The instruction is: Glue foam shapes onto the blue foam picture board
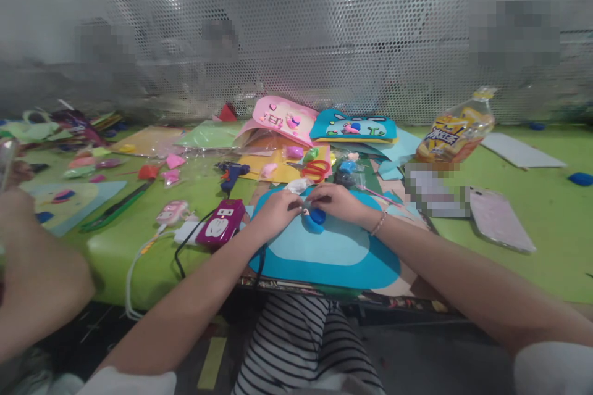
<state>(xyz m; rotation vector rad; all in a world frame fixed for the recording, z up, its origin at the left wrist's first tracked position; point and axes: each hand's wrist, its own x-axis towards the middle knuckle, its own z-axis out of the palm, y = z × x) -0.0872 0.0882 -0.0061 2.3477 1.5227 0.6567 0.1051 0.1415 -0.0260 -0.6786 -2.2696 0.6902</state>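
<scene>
A light-blue and dark-blue clay figure point(315, 218) lies on a blue cutout sheet point(324, 262) with a paler blue oval in its middle. My left hand point(278, 211) is at the figure's left, thumb and fingers pinched by a small whitish part at its top. From the right, my right hand point(341, 202) curves over the figure's upper edge with its fingertips drawn together. Both hands' fingertips nearly meet; whatever tiny thing they hold is hidden. Just beyond them lies a crumpled white packet point(299, 185).
A purple power bank point(222, 223) with cables, a blue glue gun point(229, 176) and red-handled scissors point(316, 170) surround the sheet. Decorated pink point(282, 120) and blue pieces point(354, 126) stand behind. A drink bottle point(456, 126) and phone point(500, 219) are right; another person's arm point(37, 271) is left.
</scene>
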